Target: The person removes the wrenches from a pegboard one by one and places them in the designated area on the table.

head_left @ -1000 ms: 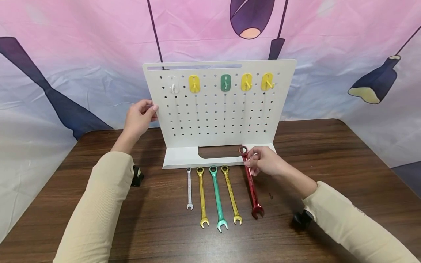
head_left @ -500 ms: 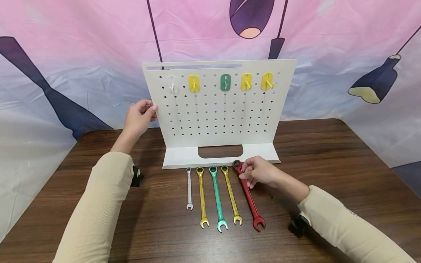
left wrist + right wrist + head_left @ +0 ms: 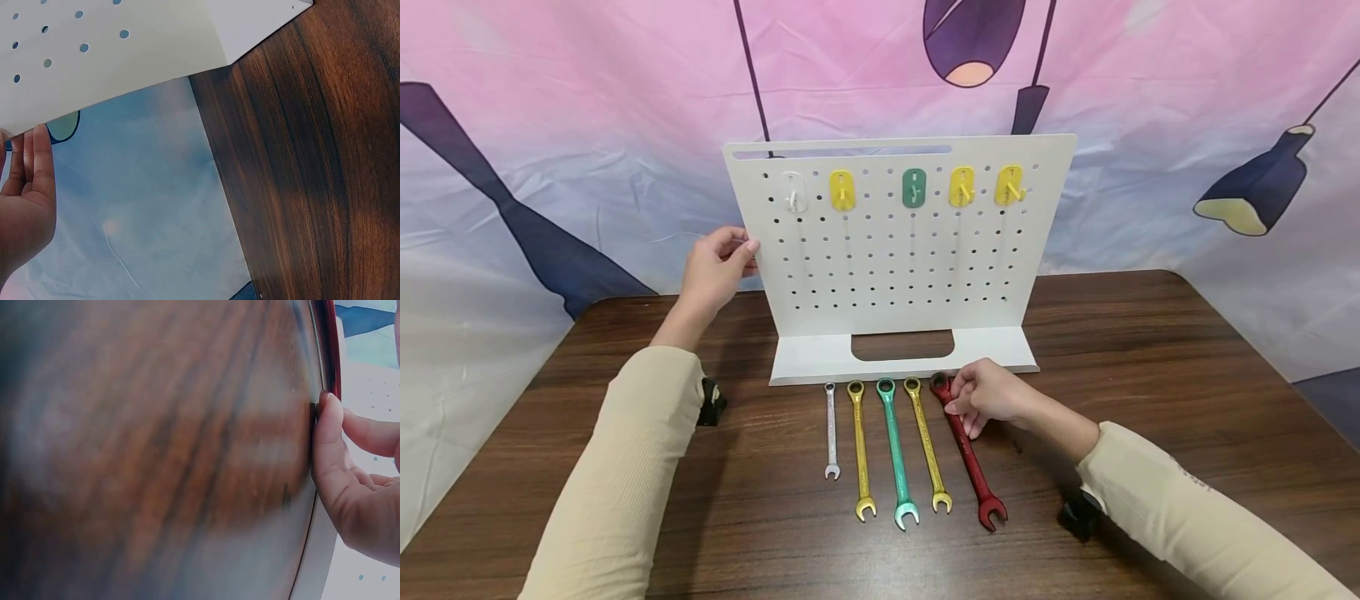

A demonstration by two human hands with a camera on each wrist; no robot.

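In the head view my right hand point(image 3: 988, 396) pinches a red combination wrench point(image 3: 972, 458) near its ring end, at the right end of a row of wrenches on the table. The right wrist view shows thumb and finger at the red shaft point(image 3: 332, 350). My left hand point(image 3: 715, 267) grips the left edge of a white pegboard point(image 3: 895, 275) between thumb and fingers; in the left wrist view the fingers point(image 3: 42, 162) lie behind the board. Beside the red wrench lie a yellow wrench point(image 3: 928, 442), a green wrench point(image 3: 896, 450), another yellow wrench point(image 3: 861, 450) and a small silver wrench point(image 3: 832, 429).
Along the board's upper part sit a white hook point(image 3: 793, 192), several yellow hooks point(image 3: 842, 192) and a green hook point(image 3: 913, 189). The board's foot point(image 3: 812, 360) stands on the dark wooden table point(image 3: 1120, 350). Behind hangs a patterned cloth point(image 3: 587, 167).
My right hand has brought the red wrench down and toward me, off the board's foot and in beside the other wrenches. The left hand stays on the board's edge.
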